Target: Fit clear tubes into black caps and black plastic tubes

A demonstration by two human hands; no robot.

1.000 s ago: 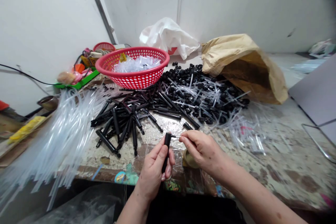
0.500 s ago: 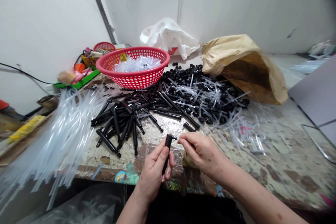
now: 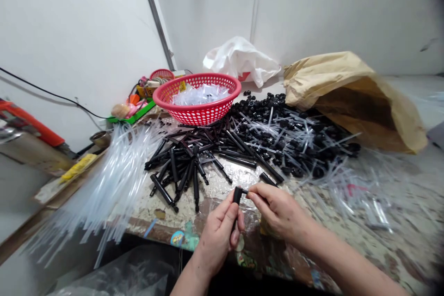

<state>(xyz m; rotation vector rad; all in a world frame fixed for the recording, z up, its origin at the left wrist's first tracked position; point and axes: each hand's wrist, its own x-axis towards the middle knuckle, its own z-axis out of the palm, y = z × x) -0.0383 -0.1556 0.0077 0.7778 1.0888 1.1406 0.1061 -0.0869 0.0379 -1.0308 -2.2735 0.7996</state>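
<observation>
My left hand (image 3: 222, 229) is closed around a short black plastic tube (image 3: 237, 195), which stands nearly upright with its top end showing above my thumb. My right hand (image 3: 275, 206) pinches a small thin black piece (image 3: 244, 191) that meets the side of the tube near its top. Fingertips hide most of that piece. Beyond my hands lies a pile of black plastic tubes (image 3: 189, 166) with narrow, stepped ends. One short black tube (image 3: 268, 179) rests just above my right hand.
Long clear tubes (image 3: 114, 175) spread over the left edge. A red basket (image 3: 199, 113) holds short clear pieces. Behind the tubes are black caps with clear stems (image 3: 294, 134) and a brown paper bag (image 3: 319, 74). More clear tubes (image 3: 350, 189) lie right.
The view has swung left, so everything sits further right in the picture. Both hands keep the same hold, and the small black piece now meets the tube more squarely.
</observation>
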